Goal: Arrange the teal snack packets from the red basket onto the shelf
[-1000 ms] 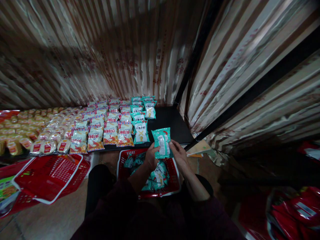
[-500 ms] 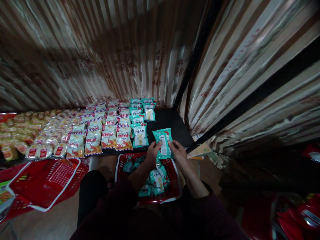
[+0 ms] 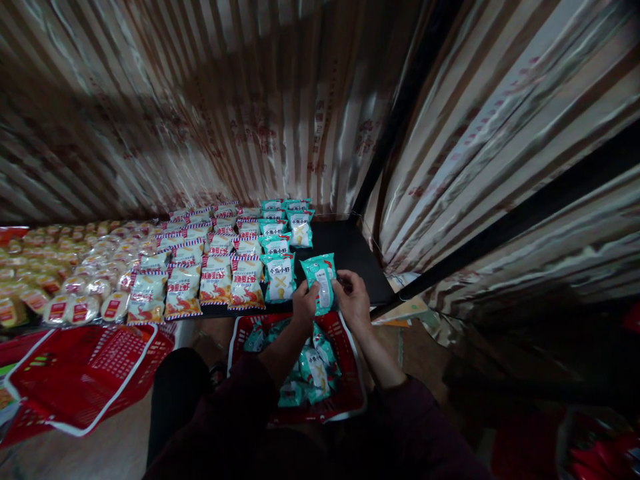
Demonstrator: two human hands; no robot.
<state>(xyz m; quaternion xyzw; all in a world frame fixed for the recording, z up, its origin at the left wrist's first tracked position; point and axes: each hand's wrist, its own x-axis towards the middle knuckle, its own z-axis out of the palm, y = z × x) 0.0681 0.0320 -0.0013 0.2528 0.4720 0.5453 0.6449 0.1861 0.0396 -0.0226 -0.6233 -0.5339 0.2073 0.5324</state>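
A teal snack bag (image 3: pixel 320 285) is held up over the front edge of the black shelf, its pale printed panel facing me. My left hand (image 3: pixel 305 305) is closed on its lower left side. At its right edge is my right hand (image 3: pixel 354 301), with fingers bent and the thumb against the bag; some fingertips are hidden. Below my forearms stands a red basket (image 3: pixel 350 357) with several more teal snack bags (image 3: pixel 316 367) in it. Matching teal bags (image 3: pixel 280 279) stand in two columns on the shelf, just left of the held one.
Left of the teal columns are rows of orange-and-white snack bags (image 3: pixel 216 279), then wrapped small cakes (image 3: pixel 83 308). Another red basket (image 3: pixel 125 363) with a white handle stands at lower left. A dark post (image 3: pixel 387 157) rises at the shelf's back right, before a striped curtain (image 3: pixel 300 100).
The held snack bag has shifted slightly left and tilted, moving closer to the front teal bag on the shelf. My right hand's fingers have come up along its right edge.
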